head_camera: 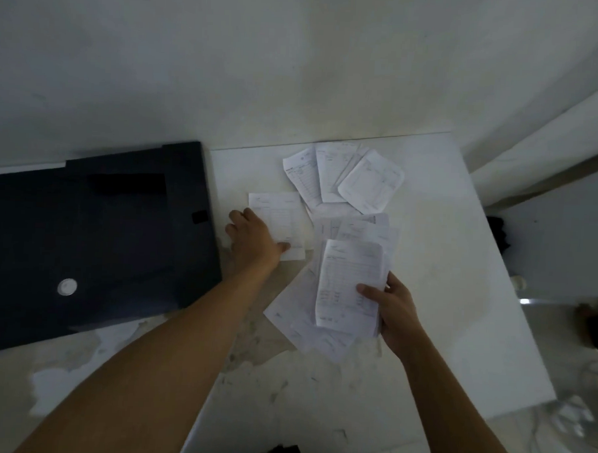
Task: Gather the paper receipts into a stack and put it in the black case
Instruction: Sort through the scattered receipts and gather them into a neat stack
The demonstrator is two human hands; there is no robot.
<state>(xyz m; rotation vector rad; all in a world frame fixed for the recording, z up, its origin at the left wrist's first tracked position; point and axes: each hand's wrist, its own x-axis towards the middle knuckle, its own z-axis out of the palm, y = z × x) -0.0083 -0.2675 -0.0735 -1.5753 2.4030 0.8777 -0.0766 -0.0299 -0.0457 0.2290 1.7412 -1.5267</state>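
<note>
The printing on the receipts was too faint and blurred to read; only ruled table lines and grey rows of text showed, and no brand or label could be made out anywhere.

The right hand (395, 307), at centre right of the frame, gripped a small stack of receipts (348, 283), thumb on the top sheet and fingers (387, 281) curled behind the edge. Under that stack several loose sheets (296, 324) lay fanned on the tabletop (443, 253). The left hand (254, 239), just left of centre, pressed flat on a single receipt (281, 218), fingers spread and open, thumb on the paper's lower edge. Another cluster of receipts (344, 175) lay overlapping above centre, near the tabletop's far edge by the wall (229, 69).

The black case (95, 234) lay flat on the left of the frame, just beside the left hand, with a round silver snap (67, 287) on its surface and a small black tab (199, 217) at its right edge. Nothing stood between the papers and the case. The tabletop's coating was worn and peeling in the lower middle of the frame.
</note>
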